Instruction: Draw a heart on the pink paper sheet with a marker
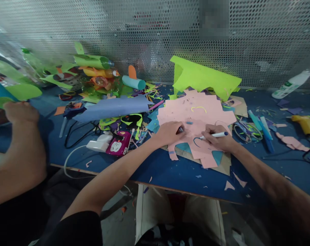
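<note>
My right hand (216, 137) is closed around a marker (218, 134) with a white barrel and a dark blue end. Its tip meets the pink paper (175, 111), at a dark blue curved line. My left hand (171, 133) rests on the left part of that paper with fingers curled. A small bluish piece shows between its thumb and fingers, too small to name. The pink paper has a jagged, stepped outline and lies over blue paper and brown cardboard (225, 165). A yellow curved strip (199, 108) and small scraps lie on it.
A bright green sheet (203, 77) stands behind, against the perforated metal panel (155, 37). Left are a blue-violet paper roll (116, 107), a pink power adapter (119, 143) and a co-worker's arm (26, 136). Scissors (247, 131), a glue gun (306, 123) and a white bottle (292, 83) lie right.
</note>
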A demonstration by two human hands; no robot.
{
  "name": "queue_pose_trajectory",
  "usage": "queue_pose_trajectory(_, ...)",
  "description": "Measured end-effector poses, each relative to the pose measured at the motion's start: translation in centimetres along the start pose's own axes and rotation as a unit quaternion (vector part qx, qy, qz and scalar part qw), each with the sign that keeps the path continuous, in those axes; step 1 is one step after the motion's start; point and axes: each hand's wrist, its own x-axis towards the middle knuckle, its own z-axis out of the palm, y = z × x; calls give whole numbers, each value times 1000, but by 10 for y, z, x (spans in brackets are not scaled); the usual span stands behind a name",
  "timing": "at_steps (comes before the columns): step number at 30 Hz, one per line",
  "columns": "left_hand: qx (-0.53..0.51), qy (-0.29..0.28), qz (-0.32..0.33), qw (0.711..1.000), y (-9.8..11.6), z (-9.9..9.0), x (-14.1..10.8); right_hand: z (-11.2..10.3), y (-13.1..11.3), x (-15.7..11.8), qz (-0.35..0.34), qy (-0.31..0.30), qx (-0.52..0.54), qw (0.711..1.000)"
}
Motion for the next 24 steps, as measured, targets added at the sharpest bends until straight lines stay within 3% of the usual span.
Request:
queue_pose_trajectory(4, -6, -5, 2, 1000, 1, -1, 0, -3, 2, 0, -8, 15, -7, 1000)
queue_pose_trajectory(11, -10, -1, 8, 1000, 0, 0, 0, -5, 0, -4, 32, 30, 118, 992)
queue_pose_trajectory(17, -18, 6, 14, 1000, 1, 0, 0, -4, 7, -6, 17, 1, 58, 998)
queue_pose_trajectory(24, -15, 3, 9, 1000, 2, -1, 0, -3, 7, -4, 7, 21, 15, 1000)
